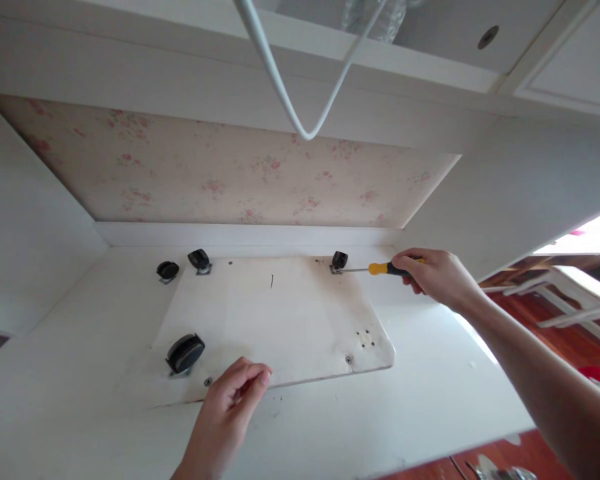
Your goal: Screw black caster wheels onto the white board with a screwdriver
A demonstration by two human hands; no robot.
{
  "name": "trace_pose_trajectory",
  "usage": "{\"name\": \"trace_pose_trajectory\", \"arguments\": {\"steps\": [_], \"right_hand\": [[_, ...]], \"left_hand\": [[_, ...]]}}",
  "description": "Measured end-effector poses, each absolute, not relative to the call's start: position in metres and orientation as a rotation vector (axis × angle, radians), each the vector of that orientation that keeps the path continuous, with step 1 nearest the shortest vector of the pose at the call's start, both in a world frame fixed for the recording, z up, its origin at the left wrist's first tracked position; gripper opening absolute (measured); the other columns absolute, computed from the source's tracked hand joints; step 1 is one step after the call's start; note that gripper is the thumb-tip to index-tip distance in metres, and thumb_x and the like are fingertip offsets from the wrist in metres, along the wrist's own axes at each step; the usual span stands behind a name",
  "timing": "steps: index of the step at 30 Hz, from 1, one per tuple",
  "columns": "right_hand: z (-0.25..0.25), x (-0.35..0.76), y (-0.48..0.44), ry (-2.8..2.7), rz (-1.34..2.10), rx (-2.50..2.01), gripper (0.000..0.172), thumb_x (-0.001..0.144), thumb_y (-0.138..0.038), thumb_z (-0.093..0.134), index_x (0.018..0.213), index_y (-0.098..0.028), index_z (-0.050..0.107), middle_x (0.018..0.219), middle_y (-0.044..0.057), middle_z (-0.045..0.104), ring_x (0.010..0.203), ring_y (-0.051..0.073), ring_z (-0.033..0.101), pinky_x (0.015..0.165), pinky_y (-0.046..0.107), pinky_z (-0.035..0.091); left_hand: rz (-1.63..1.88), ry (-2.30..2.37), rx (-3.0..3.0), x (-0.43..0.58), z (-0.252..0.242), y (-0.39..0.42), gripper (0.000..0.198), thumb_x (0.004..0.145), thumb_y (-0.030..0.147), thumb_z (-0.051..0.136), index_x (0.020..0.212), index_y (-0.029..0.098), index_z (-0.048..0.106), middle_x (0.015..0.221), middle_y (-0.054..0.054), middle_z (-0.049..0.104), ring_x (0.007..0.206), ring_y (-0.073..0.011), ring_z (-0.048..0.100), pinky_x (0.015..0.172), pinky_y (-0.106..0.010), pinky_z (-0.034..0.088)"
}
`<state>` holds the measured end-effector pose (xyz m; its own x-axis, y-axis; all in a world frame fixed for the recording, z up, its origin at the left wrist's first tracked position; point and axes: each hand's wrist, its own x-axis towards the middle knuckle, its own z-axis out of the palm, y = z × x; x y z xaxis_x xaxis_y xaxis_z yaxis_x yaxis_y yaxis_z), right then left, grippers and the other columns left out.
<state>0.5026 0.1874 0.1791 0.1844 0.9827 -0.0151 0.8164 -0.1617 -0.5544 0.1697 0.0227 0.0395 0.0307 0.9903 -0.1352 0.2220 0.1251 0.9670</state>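
Observation:
My right hand grips the yellow and black handle of a screwdriver. The screwdriver's tip meets the metal plate of a black caster wheel at the back right of a white board. My left hand is closed, thumb against curled fingers, over the board's front edge; whether something small sits in the fingers is hidden. Two more casters, a back-left caster and a front-left caster, stand on the board. Bare screw holes mark its front-right corner.
A loose black caster lies left of the board on the white desk surface. A white cable hangs in front of a shelf above. Floral wallpaper covers the back. At right, a white wooden stool rests on the red floor.

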Motion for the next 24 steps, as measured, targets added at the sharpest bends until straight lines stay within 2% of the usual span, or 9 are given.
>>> {"name": "trace_pose_trajectory", "arguments": {"steps": [8, 18, 24], "right_hand": [[0.194, 0.493, 0.211, -1.936, 0.441, -2.065, 0.03, 0.082, -0.042, 0.051, 0.071, -0.021, 0.07, 0.058, 0.001, 0.065, 0.046, 0.014, 0.054, 0.052, 0.03, 0.043], [0.192, 0.49, 0.227, -2.03, 0.441, -2.117, 0.032, 0.083, -0.042, 0.049, 0.072, -0.02, 0.069, 0.057, 0.001, 0.063, 0.048, 0.014, 0.054, 0.054, 0.029, 0.042], [0.196, 0.487, 0.229, -2.072, 0.458, -2.138, 0.037, 0.086, -0.044, 0.046, 0.077, -0.017, 0.069, 0.061, 0.005, 0.066, 0.05, 0.014, 0.054, 0.054, 0.028, 0.038]], "left_hand": [[0.978, 1.421, 1.267, 0.171, 0.045, 0.022, 0.035, 0.088, 0.051, 0.056, 0.08, 0.021, 0.071, 0.077, -0.004, 0.061, 0.074, -0.0178, 0.055, 0.068, -0.024, 0.043], [0.972, 1.387, 1.257, 0.167, 0.039, 0.021, 0.032, 0.09, 0.048, 0.055, 0.084, 0.021, 0.072, 0.082, -0.004, 0.061, 0.079, -0.018, 0.055, 0.068, -0.023, 0.042], [0.947, 1.368, 1.262, 0.166, 0.038, 0.02, 0.033, 0.092, 0.048, 0.053, 0.087, 0.021, 0.071, 0.081, -0.003, 0.058, 0.077, -0.017, 0.054, 0.069, -0.024, 0.042]]}}
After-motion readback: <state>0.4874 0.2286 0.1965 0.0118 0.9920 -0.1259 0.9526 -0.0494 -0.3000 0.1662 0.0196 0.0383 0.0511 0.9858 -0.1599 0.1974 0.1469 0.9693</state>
